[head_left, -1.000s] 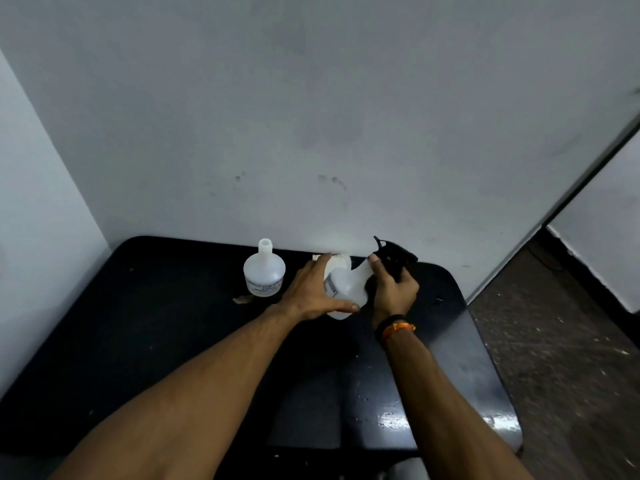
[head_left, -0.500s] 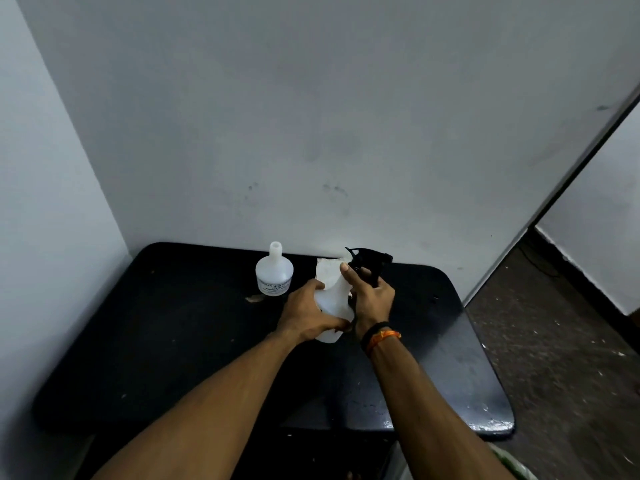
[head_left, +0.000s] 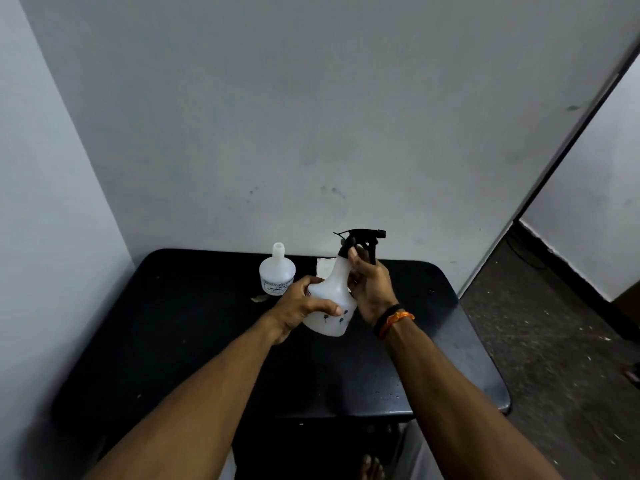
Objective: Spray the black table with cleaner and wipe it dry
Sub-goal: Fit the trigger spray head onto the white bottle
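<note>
A white spray bottle (head_left: 331, 306) with a black trigger head is held upright above the black table (head_left: 173, 334). My left hand (head_left: 298, 308) grips its round body from the left. My right hand (head_left: 372, 287) holds the neck just under the trigger head, thumb up along the neck. A white cloth or paper (head_left: 325, 266) lies on the table behind the bottle, mostly hidden by it.
A second white bottle (head_left: 277, 271) with a label and no cap stands at the back of the table near the wall. A small scrap (head_left: 260, 298) lies in front of it. Walls close in at the left and back; the floor opens to the right.
Both hands have lifted the spray bottle off the table and turned it more upright. The trigger head now points right, higher than before.
</note>
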{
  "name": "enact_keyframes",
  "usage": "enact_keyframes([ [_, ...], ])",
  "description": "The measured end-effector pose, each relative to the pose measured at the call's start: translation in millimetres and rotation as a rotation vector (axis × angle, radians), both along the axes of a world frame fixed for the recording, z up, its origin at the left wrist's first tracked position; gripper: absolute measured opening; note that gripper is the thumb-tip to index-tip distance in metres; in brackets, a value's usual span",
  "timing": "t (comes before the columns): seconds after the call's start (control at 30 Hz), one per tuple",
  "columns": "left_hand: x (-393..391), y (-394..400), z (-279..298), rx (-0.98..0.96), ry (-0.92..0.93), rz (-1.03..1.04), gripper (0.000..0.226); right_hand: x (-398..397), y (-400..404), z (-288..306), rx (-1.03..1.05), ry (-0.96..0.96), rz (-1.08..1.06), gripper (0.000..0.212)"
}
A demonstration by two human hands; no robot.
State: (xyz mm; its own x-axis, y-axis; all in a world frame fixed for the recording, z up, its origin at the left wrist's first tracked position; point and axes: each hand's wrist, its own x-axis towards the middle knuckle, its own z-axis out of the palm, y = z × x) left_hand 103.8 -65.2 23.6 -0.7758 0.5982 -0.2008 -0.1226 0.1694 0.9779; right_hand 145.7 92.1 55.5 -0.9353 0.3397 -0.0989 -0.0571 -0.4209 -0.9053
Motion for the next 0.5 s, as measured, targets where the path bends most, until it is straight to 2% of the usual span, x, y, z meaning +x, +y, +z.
enact_keyframes([
  [0.27, 5, -10, -2, 0.008, 0.042, 0.024, 0.078, 2, -14, 0, 0.098, 0.019, -0.121, 0.031],
  [0.37, 3, -9, -1, 0.001, 0.070, 0.036, 0.078, 3, -18, 1, 0.068, 0.016, -0.179, 0.039],
  [0.5, 1, -4, -4, -0.017, 0.101, 0.040, 0.078, -2, -20, 3, 0.161, 0.004, -0.236, 0.049],
])
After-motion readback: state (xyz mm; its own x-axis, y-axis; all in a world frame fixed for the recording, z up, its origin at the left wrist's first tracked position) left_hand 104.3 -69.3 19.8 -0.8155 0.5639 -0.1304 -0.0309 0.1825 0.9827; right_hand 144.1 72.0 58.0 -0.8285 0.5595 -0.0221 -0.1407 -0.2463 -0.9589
